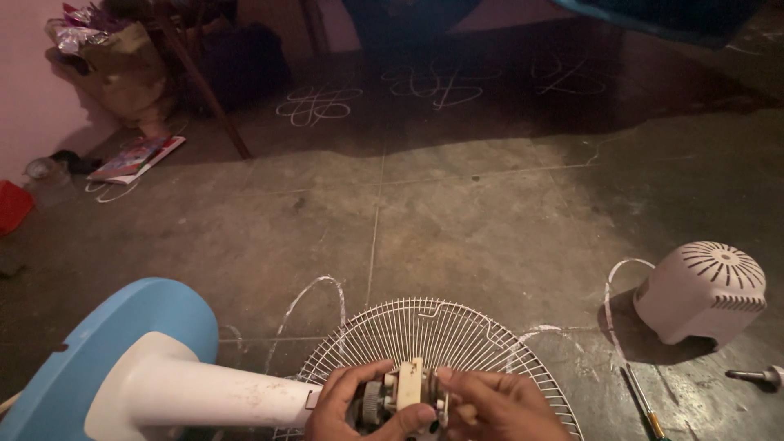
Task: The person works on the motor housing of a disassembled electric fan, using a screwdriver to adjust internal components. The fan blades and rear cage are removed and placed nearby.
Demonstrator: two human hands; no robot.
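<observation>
Your left hand (347,404) wraps the motor (398,398) at the head of the fan lying on the floor (457,204), fingers closed around its dark body. Your right hand (490,408) pinches the shaft side just against the wire guard (441,335). Motor looks dense, rigid and likely greasy, so hold the cream housing block, not the wires. It's cream and dark metal, at the end of the white neck (212,392) by the blue base (106,343). Rear cover (706,290) and screwdriver (645,404) lie well apart, right.
</observation>
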